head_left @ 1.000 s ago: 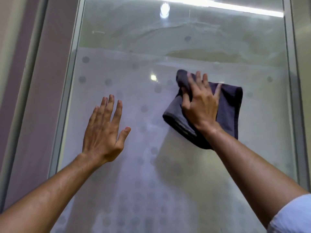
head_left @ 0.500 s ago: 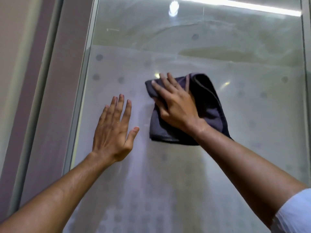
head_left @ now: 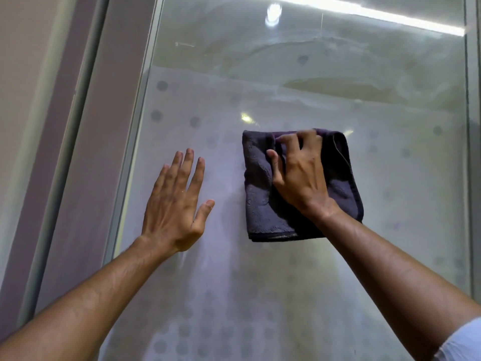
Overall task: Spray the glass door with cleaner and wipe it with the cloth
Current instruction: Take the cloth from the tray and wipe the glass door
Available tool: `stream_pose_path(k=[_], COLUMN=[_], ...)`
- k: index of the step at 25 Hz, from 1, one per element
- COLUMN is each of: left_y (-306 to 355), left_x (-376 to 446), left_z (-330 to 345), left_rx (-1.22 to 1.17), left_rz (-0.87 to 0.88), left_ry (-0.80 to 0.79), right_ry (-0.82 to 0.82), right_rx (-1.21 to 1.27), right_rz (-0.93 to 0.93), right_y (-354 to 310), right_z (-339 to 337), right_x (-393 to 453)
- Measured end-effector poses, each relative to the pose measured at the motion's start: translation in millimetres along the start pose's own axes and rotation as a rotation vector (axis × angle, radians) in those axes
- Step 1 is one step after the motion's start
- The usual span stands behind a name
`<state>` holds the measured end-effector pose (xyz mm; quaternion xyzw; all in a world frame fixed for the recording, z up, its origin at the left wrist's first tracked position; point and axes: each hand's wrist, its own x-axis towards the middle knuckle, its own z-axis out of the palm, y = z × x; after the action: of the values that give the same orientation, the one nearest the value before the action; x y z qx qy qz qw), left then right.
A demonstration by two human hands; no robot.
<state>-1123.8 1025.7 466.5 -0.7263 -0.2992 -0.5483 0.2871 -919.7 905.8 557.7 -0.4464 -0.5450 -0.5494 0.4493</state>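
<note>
The glass door [head_left: 390, 204] fills the view; it is frosted with grey dots and shows hazy smears near the top. A folded dark purple-grey cloth [head_left: 263, 204] lies flat against the glass at mid height. My right hand [head_left: 299, 175] presses on the cloth, with fingers curled over its upper edge. My left hand [head_left: 174, 204] rests flat on the glass to the left of the cloth, fingers apart and holding nothing. No spray bottle is in view.
A metal door frame [head_left: 135, 142] runs down the left edge of the glass, with a beige wall [head_left: 31, 100] beyond it. Another frame strip [head_left: 473, 152] borders the right side. A bright light strip [head_left: 390, 15] reflects near the top.
My right hand swept the cloth to the left, then down and slightly back right, turning it square. My left hand stayed flat on the glass.
</note>
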Motion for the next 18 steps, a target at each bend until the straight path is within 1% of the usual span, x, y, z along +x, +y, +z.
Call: stream_pose_path(k=[2, 4, 5, 7, 9, 11, 15, 16, 18], left_y=[-0.1, -0.6, -0.9, -0.4, 0.0, -0.7, -1.2, -0.7, 0.2], left_x=[0.4, 1.5, 1.5, 0.6, 0.3, 0.4, 0.6, 0.2, -0.7], left_z=[0.3, 0.9, 1.1, 1.7, 2.0, 2.2, 3.0, 2.9, 2.4], left_rx=[0.0, -0.004, -0.004, 0.004, 0.004, 0.004, -0.01, -0.016, -0.023], left_rz=[0.002, 0.007, 0.008, 0.007, 0.003, 0.004, 0.0, -0.001, -0.005], left_ry=[0.001, 0.001, 0.001, 0.003, 0.013, 0.015, 0.022, 0.025, 0.027], right_ry=[0.015, -0.013, -0.04, -0.099, -0.139, -0.163, -0.21, -0.22, -0.216], right_rx=[-0.138, -0.284, -0.336, -0.358, -0.314, -0.293, -0.349, -0.367, -0.372], right_rz=[0.002, 0.003, 0.032, 0.128, 0.158, 0.095, -0.143, -0.179, -0.158], right_y=[-2.7, -2.3, -0.8, 1.9, 0.0, -5.3, -10.5, -9.4, -5.8], right_z=[2.2, 3.4, 3.3, 4.9, 9.0, 11.3, 14.5, 15.1, 14.6], right_x=[-2.7, -12.4, -18.0, -26.0, -25.8, -25.2, -54.2, -61.6, -60.0])
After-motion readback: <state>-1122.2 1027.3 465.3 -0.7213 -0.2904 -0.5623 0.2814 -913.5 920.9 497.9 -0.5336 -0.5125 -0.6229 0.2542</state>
